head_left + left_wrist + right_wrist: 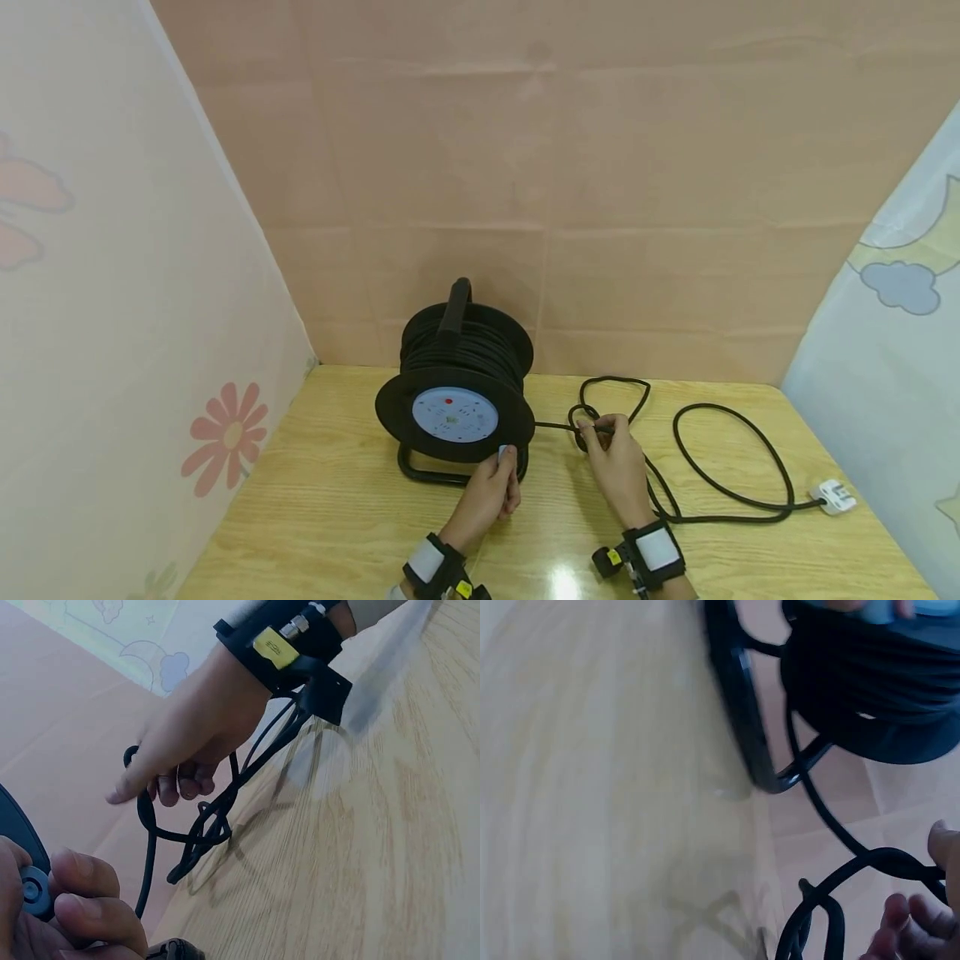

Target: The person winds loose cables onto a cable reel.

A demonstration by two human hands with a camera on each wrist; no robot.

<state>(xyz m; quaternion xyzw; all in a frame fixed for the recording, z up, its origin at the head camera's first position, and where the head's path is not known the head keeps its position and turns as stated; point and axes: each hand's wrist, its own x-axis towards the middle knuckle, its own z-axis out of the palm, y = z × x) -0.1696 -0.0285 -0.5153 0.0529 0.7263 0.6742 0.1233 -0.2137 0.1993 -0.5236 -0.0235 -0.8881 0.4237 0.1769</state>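
A black cable reel (480, 350) stands on its tubular frame, its pale blue socket panel (455, 414) facing me. At the lower right of the reel's front disc, my left hand (489, 493) pinches a small light-blue knob (34, 891) between thumb and fingers. To the right, my right hand (618, 471) holds the black cable (825, 814) between thumb and fingers, a short way from the reel. The cable runs taut from the drum to this hand. Beside its fingers the cable is looped and twisted in a loose tangle.
More cable (731, 493) lies in loops on the wooden table (337, 517) to the right, ending in a white plug (834, 497). A brown papered wall (600, 208) rises behind the reel. Patterned white panels (150, 292) flank both sides.
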